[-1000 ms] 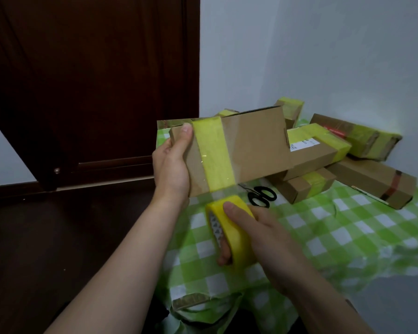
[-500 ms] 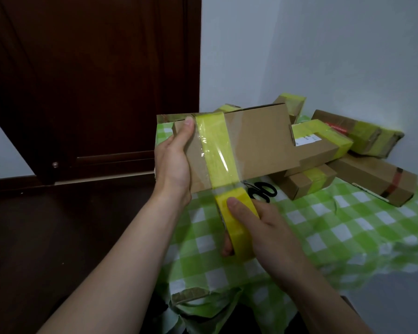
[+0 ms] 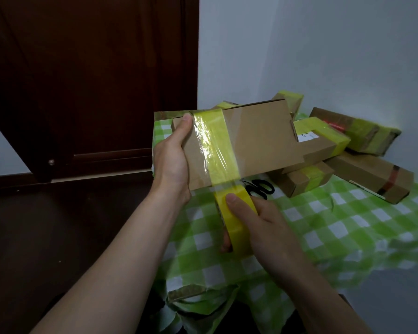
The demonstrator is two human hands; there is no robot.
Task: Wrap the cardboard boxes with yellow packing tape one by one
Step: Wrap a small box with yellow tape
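My left hand (image 3: 173, 160) grips the left end of a long flat cardboard box (image 3: 258, 141) held up above the table, thumb on its front face. A band of yellow tape (image 3: 217, 148) runs down the box's front near that end. My right hand (image 3: 258, 227) grips the yellow tape roll (image 3: 234, 218) just below the box's lower edge, thumb on the roll's outer face. The tape is still joined from roll to box.
Black scissors (image 3: 261, 189) lie on the green checked tablecloth (image 3: 348, 227) behind the roll. Several taped cardboard boxes (image 3: 362, 133) are piled at the back right against the white wall. A dark wooden door (image 3: 92, 80) stands to the left.
The roll has come up closer to the box's lower edge and turned more edge-on. The box has tilted slightly and the tape band now lies smoother on its front.
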